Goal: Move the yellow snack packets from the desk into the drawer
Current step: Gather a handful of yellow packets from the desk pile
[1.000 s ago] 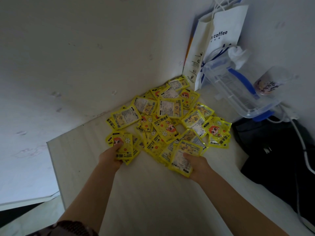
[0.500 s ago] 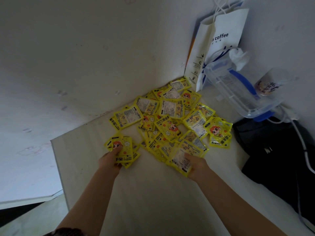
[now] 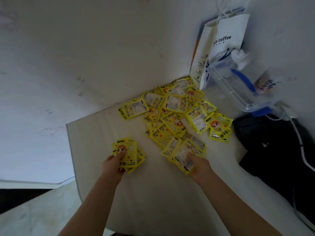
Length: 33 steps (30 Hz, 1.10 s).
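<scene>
A person's left hand [image 3: 111, 165] pinches a small stack of yellow snack packets [image 3: 128, 155] at lower centre, thumb on top, while the right hand [image 3: 198, 165] pinches another bunch [image 3: 184, 156] at the near edge of the main heap [image 3: 172, 114] on the desk [image 3: 150, 193]. The foil sachets look light, limp and slippery, likely best clamped flat across a stack's short edge. No drawer is in view.

Right hand [image 3: 198, 165] fingers under packets [image 3: 185, 156]
</scene>
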Each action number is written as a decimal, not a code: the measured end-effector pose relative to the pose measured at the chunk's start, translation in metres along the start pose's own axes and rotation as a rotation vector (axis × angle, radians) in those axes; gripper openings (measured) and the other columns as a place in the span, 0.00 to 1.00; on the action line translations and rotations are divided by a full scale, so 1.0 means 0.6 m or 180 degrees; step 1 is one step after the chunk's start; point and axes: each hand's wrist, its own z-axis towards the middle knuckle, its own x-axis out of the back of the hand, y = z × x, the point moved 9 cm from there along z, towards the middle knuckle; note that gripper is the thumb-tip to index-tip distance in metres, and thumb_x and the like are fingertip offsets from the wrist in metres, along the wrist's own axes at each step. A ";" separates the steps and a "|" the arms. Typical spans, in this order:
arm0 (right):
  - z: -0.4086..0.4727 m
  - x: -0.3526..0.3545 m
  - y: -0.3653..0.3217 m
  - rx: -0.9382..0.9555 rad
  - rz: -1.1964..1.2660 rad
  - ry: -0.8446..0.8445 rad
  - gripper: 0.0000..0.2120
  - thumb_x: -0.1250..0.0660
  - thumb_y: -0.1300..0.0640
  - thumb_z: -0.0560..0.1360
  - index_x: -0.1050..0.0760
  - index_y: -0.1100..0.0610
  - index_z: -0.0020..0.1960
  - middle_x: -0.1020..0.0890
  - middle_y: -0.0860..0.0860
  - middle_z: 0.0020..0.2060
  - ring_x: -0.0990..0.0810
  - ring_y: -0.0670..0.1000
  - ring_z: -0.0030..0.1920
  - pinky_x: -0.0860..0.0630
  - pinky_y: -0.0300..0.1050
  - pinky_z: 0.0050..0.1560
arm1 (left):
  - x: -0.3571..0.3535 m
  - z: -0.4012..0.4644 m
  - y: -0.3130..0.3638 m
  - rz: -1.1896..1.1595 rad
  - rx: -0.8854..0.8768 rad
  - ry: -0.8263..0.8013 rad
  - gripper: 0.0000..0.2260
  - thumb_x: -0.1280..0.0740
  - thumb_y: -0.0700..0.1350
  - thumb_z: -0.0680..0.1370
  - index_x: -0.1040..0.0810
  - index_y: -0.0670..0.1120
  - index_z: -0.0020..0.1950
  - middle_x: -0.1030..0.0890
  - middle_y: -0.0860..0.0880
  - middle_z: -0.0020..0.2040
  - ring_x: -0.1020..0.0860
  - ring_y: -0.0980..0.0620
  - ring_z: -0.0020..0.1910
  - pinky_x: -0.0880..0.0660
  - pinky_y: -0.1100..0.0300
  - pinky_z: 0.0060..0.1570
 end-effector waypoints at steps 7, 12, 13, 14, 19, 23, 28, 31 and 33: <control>-0.036 0.056 0.041 0.0081 -0.0068 -0.0239 0.14 0.33 0.64 0.76 0.26 0.67 0.60 0.20 0.64 0.53 0.19 0.63 0.50 0.22 0.61 0.51 | 0.033 -0.084 -0.074 -0.0028 -0.0143 -0.0116 0.08 0.31 0.38 0.75 0.25 0.39 0.53 0.21 0.36 0.56 0.21 0.41 0.46 0.24 0.48 0.45; -0.057 0.102 0.067 0.0077 0.0002 -0.0337 0.11 0.34 0.65 0.76 0.25 0.66 0.58 0.18 0.63 0.47 0.18 0.61 0.43 0.21 0.58 0.44 | 0.052 -0.136 -0.136 -0.0074 -0.0133 -0.0137 0.14 0.31 0.39 0.76 0.26 0.37 0.60 0.20 0.37 0.52 0.20 0.40 0.47 0.23 0.48 0.44; -0.061 0.111 0.073 0.0076 0.0010 -0.0358 0.11 0.34 0.65 0.76 0.25 0.66 0.58 0.18 0.64 0.49 0.18 0.62 0.45 0.21 0.61 0.48 | 0.054 -0.145 -0.146 -0.0058 -0.0131 -0.0162 0.13 0.30 0.39 0.75 0.25 0.37 0.58 0.20 0.37 0.52 0.20 0.40 0.47 0.23 0.49 0.44; -0.066 0.120 0.079 0.0080 0.0009 -0.0370 0.12 0.34 0.65 0.76 0.25 0.66 0.59 0.19 0.64 0.51 0.18 0.63 0.47 0.22 0.63 0.52 | 0.055 -0.153 -0.155 -0.0031 -0.0138 -0.0191 0.11 0.30 0.39 0.75 0.25 0.38 0.56 0.19 0.37 0.52 0.20 0.41 0.46 0.23 0.49 0.43; -0.093 0.166 0.110 0.0235 -0.0068 -0.0368 0.12 0.33 0.64 0.76 0.24 0.64 0.59 0.18 0.64 0.52 0.18 0.64 0.52 0.24 0.66 0.55 | 0.057 -0.191 -0.179 0.0215 -0.0281 -0.0415 0.16 0.29 0.40 0.75 0.26 0.35 0.60 0.20 0.36 0.55 0.20 0.40 0.47 0.23 0.48 0.44; -0.122 0.215 0.152 0.0363 -0.0097 -0.0187 0.09 0.32 0.63 0.75 0.22 0.64 0.54 0.16 0.60 0.45 0.16 0.60 0.44 0.19 0.54 0.42 | 0.069 -0.216 -0.198 0.0475 -0.0304 -0.0571 0.25 0.29 0.40 0.75 0.32 0.37 0.69 0.21 0.34 0.59 0.20 0.36 0.55 0.24 0.38 0.54; -0.167 0.261 0.234 0.0484 0.0153 0.0017 0.03 0.32 0.63 0.75 0.22 0.63 0.45 0.16 0.57 0.38 0.16 0.56 0.33 0.22 0.46 0.28 | 0.107 -0.244 -0.227 0.0787 -0.0309 -0.0898 0.20 0.30 0.39 0.75 0.28 0.36 0.64 0.19 0.35 0.55 0.19 0.38 0.51 0.22 0.43 0.49; -0.197 0.284 0.312 0.0471 0.0431 0.0089 0.05 0.33 0.63 0.76 0.23 0.65 0.50 0.17 0.60 0.44 0.17 0.59 0.40 0.21 0.53 0.37 | 0.138 -0.258 -0.249 0.1034 -0.0298 -0.1138 0.23 0.29 0.40 0.75 0.30 0.37 0.68 0.20 0.36 0.57 0.19 0.38 0.54 0.22 0.41 0.55; -0.219 0.305 0.362 0.0459 0.0594 0.0166 0.10 0.34 0.63 0.77 0.24 0.65 0.57 0.19 0.62 0.50 0.18 0.61 0.47 0.22 0.61 0.49 | 0.158 -0.270 -0.266 0.1148 -0.0271 -0.1250 0.26 0.29 0.41 0.75 0.33 0.37 0.71 0.21 0.36 0.59 0.20 0.38 0.56 0.25 0.37 0.58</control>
